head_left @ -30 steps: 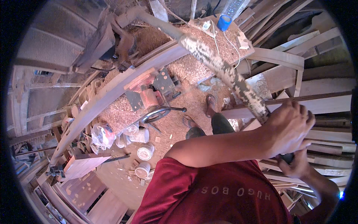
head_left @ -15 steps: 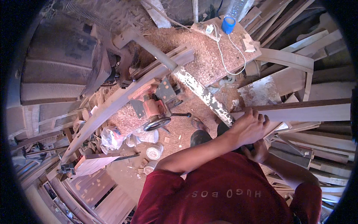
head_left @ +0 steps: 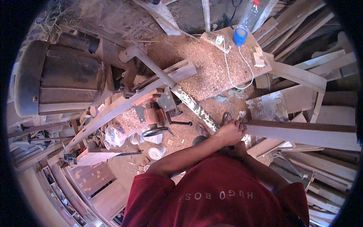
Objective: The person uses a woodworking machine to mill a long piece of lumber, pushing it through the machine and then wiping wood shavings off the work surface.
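My left hand (head_left: pixel 230 132) is wrapped round the near end of a long metal bar (head_left: pixel 191 104) with flaking pale paint. Just below it, my right hand (head_left: pixel 237 149) is closed at the bar's end, partly hidden by the left. The bar runs up to a dusty machine with a large motor (head_left: pixel 64 77). Beneath the bar's left side is an orange-red clamp (head_left: pixel 154 112) with a handwheel (head_left: pixel 155 132), beside a long wooden beam (head_left: pixel 102 121). My sandalled feet (head_left: pixel 203 129) show beyond my hands on the shavings.
A board (head_left: pixel 211 81) at the top carries shavings, a white cord, a blue container (head_left: pixel 240 38) and a plastic bottle (head_left: pixel 249 15). Stacked timber (head_left: pixel 302 134) crowds the right. White buckets (head_left: pixel 157 151) and a plastic bag (head_left: pixel 115 135) lie left of my legs, near more planks (head_left: pixel 90 178).
Both hands and the bar's near end have swung left and in toward my body. The view has shifted, bringing more of the motor into sight at upper left.
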A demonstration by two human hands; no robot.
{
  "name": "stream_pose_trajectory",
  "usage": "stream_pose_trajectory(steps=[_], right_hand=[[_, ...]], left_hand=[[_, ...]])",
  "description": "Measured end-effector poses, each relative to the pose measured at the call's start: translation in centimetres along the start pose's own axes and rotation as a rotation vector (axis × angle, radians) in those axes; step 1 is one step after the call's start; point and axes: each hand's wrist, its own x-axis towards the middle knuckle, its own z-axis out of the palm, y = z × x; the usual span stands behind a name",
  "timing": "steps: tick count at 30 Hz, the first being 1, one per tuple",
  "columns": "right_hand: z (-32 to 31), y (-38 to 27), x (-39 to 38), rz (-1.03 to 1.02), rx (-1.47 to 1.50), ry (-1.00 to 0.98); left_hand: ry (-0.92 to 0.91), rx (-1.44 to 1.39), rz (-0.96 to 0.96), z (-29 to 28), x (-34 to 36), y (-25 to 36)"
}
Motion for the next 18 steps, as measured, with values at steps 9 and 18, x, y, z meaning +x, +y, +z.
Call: stream_pose_trajectory(steps=[9,18], right_hand=[[4.2,6.0,4.0,-0.022,-0.055,-0.041],[8.8,10.7,9.7,-0.038,-0.143,0.056]], left_hand=[[-0.009,0.134,-0.02,3.1,0.4,-2.6],[-0.03,0.165,-0.086,7.7,1.4,-5.2]])
